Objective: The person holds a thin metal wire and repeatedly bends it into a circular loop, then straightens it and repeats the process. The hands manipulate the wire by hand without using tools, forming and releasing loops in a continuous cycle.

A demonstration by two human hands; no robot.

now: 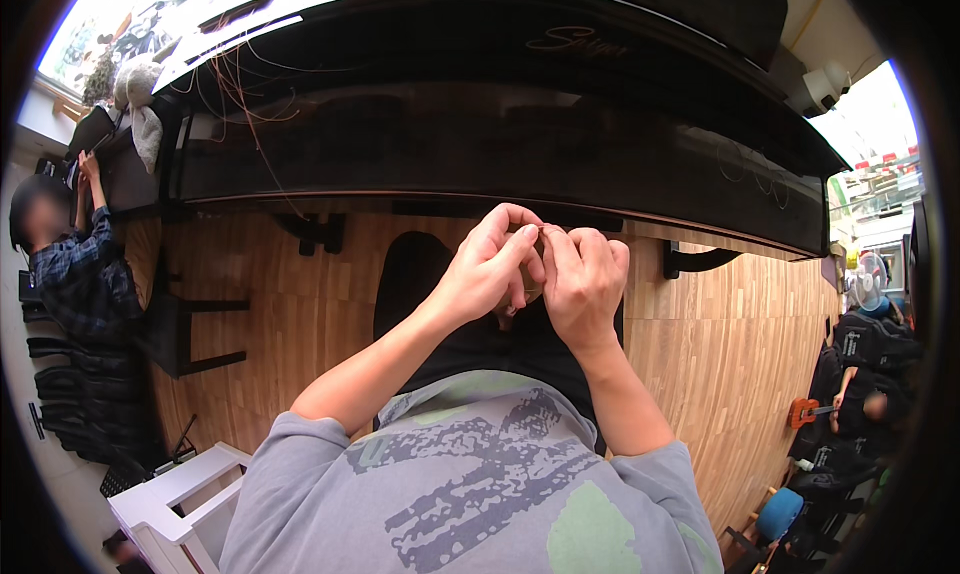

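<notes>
In front of my lap, my left hand and my right hand meet at the fingertips. Both hands are closed in a pinch on a thin string; only a short reddish bit shows between the fingertips. Most of it is hidden by my fingers or too fine to follow. Beyond my hands stands a glossy black piano, its lid over the keys shut. Several loose copper-coloured strings lie on its left part, and one long end hangs toward its front edge.
At the left, a person in a checked shirt sits near a black stool. A white wooden frame stands at lower left. At the right are a person with a small orange ukulele, black bags and a fan.
</notes>
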